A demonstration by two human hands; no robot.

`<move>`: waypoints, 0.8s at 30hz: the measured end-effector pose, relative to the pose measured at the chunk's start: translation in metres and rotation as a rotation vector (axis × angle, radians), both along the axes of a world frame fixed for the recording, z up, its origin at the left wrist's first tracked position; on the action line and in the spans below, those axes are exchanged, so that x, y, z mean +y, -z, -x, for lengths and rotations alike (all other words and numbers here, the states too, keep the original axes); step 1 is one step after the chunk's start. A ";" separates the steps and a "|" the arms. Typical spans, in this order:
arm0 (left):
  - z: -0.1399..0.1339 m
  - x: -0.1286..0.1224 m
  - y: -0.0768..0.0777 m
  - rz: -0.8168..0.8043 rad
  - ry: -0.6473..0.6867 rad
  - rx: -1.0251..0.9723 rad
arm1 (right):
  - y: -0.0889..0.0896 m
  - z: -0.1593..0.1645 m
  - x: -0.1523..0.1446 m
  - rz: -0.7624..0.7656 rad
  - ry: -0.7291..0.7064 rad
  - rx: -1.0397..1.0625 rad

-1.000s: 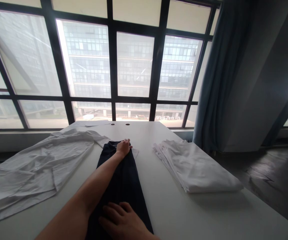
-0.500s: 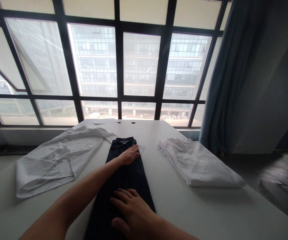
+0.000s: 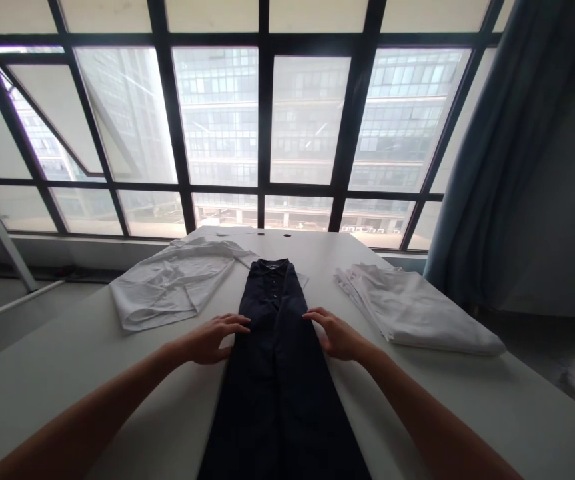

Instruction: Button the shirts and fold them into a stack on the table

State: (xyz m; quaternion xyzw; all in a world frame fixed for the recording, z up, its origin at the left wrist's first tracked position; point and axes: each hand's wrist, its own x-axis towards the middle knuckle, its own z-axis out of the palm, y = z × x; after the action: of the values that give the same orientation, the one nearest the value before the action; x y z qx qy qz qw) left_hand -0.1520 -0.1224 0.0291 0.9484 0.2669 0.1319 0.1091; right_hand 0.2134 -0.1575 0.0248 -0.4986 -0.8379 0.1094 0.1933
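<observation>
Hands (image 3: 213, 339) now at opposite edges of dark shirt (image 3: 280, 373)

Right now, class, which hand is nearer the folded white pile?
Right. The right hand is at the dark shirt's edge facing the folded white pile; the left hand, at the opposite edge, is farther.

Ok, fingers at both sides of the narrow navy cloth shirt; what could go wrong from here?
The left hand and right hand sit at opposite sides of the navy shirt, so an uneven pull could skew it.
The crumpled white cloth garment lies near its left side; a wide leftward sweep might drag that.
The folded white cloth stack reaches the right edge of the white table, so a bump might push it off.
</observation>
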 end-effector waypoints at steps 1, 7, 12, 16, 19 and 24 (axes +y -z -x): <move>-0.003 -0.007 -0.003 0.026 0.038 0.010 | -0.002 0.002 -0.003 0.015 -0.033 0.005; -0.022 -0.028 -0.013 0.157 0.196 0.063 | -0.020 0.012 -0.021 0.079 -0.156 -0.044; -0.027 -0.043 -0.024 0.231 0.237 0.045 | -0.039 0.027 -0.041 0.215 -0.341 0.077; -0.035 -0.055 -0.029 0.260 0.344 0.067 | -0.054 0.032 -0.047 0.306 -0.390 0.192; -0.039 -0.062 -0.037 0.383 0.373 -0.028 | -0.060 0.027 -0.046 0.382 -0.376 0.294; -0.029 -0.082 -0.077 0.606 0.407 -0.152 | -0.075 0.017 -0.056 0.607 -0.382 0.405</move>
State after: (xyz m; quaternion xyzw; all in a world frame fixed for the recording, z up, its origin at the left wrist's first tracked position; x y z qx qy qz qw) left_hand -0.1227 -0.2042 0.1057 0.8943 0.0908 0.0925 0.4282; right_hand 0.1961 -0.2139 0.0997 -0.3368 -0.7903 0.4812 0.1746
